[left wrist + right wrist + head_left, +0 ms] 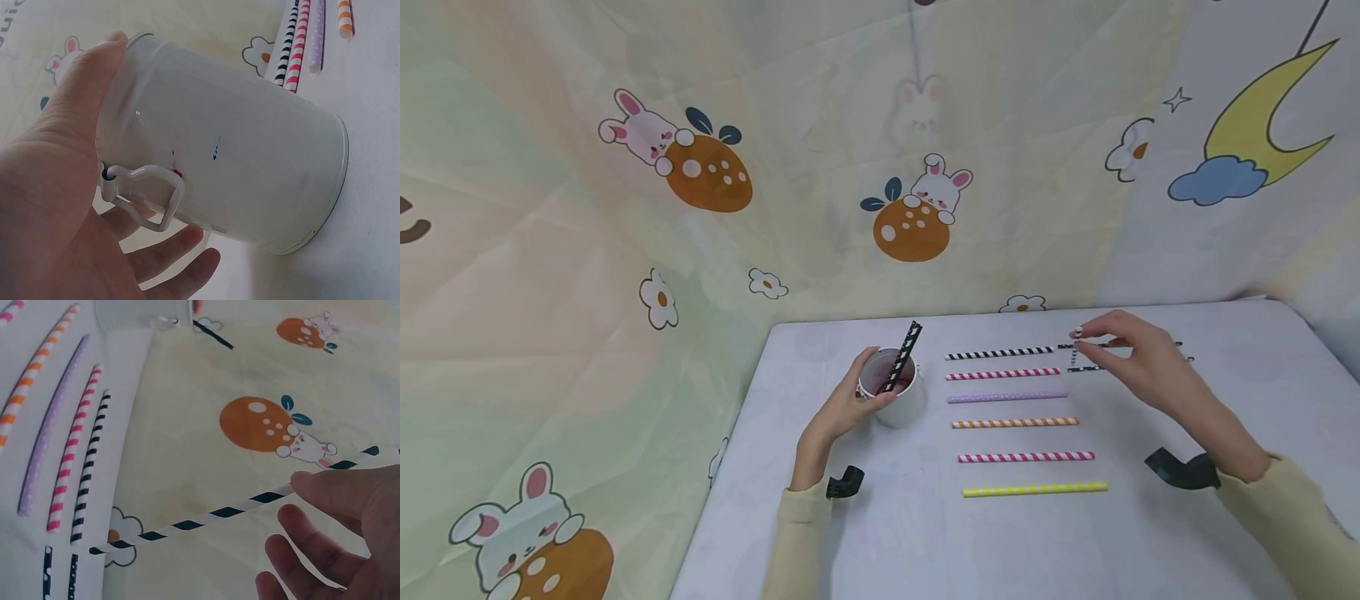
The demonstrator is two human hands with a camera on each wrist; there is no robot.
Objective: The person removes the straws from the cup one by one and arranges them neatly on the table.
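Note:
My left hand (847, 402) grips a white metal bucket (231, 137) near its rim, the thumb on one side and fingers on the other. A small loop handle (165, 190) shows on the bucket's side, beside the palm. Out of the bucket leans a black straw with white marks (904, 354). Between thumb and forefinger, my right hand (1138, 354) pinches a black-and-white striped straw (225, 511) toward its upper end. That hand is over the far right of the table, above two black patterned straws (1082, 369) that it partly covers.
Left of the right hand lies a column of paper straws: black-striped (1000, 354), red-striped (1002, 374), purple (1006, 397), orange-striped (1015, 423), pink-striped (1026, 457) and yellow (1034, 490). Behind the white table (895, 533) hangs a printed cloth (820, 167).

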